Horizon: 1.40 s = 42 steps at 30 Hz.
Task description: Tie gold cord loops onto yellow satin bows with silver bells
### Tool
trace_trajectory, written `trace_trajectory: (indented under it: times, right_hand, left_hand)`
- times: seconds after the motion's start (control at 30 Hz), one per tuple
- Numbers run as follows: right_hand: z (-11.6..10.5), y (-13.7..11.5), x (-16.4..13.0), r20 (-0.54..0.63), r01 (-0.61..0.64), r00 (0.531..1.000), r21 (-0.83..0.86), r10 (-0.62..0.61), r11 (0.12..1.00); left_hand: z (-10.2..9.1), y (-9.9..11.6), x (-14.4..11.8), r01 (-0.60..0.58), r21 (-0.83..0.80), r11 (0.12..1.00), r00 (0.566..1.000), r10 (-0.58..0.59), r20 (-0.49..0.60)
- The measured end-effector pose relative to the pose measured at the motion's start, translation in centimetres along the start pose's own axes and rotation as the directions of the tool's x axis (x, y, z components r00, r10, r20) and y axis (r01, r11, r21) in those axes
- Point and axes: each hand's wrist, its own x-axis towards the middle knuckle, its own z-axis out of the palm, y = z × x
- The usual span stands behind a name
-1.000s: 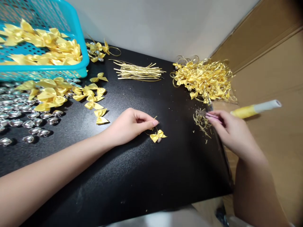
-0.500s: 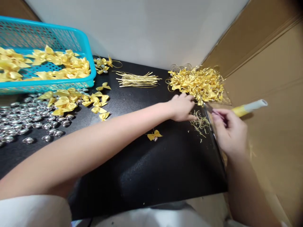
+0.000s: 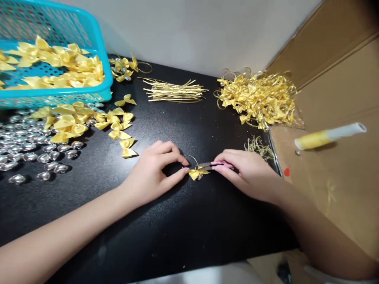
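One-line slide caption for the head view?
Left hand pinches a yellow bow while right hand brings pink snips to it.

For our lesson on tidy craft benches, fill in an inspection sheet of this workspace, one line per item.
Surface: black table, bare at the front.
Job's things: yellow bow with a gold loop; pink snips at the bow.
Clutter: blue basket of bows, loose bows, silver beads, gold strips, heap of finished bows, trimmings.
Grippers: left hand pinches the loop; right hand holds the snips.
Cables: nothing seen.
Surroundings: white wall, cardboard, yellow thread spool.
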Motion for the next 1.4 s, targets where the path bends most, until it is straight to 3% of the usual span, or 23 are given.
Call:
trace_trajectory:
  times: [0.2, 1.07, 1.17, 1.23, 1.3, 1.4]
  right_hand:
    - [-0.2, -0.1, -0.2, 0.018, 0.026, 1.0, -0.023, -0.026, 0.999]
    - [0.1, -0.5, 0.3, 0.038, 0.043, 0.998, -0.083, -0.04, 0.996]
    - [-0.1, -0.4, 0.1, 0.007, 0.026, 1.0, -0.045, -0.026, 0.999]
    - [-0.3, 0.4, -0.4, -0.085, -0.047, 0.995, -0.004, 0.047, 0.999]
    - [-0.6, 1.9, -1.5, -0.26, -0.175, 0.951, 0.003, 0.169, 0.985]
    - [-1.3, 5.2, -4.1, -0.52, -0.431, 0.791, -0.098, 0.323, 0.897]
  left_hand:
    - [0.2, -0.3, 0.2, 0.012, 0.008, 1.0, 0.999, -0.013, 0.037]
    - [0.4, -0.3, 0.1, 0.025, 0.007, 1.0, 0.999, -0.025, 0.024]
    - [0.3, -0.4, 0.1, 0.018, 0.007, 1.0, 1.0, -0.018, 0.024]
    - [0.3, -0.4, 0.0, 0.008, 0.009, 1.0, 1.0, -0.008, 0.027]
    - [0.3, -0.5, 0.0, -0.001, 0.011, 1.0, 0.999, 0.001, 0.035]
    - [0.3, -0.4, 0.0, 0.003, -0.012, 1.0, 1.0, -0.003, -0.003]
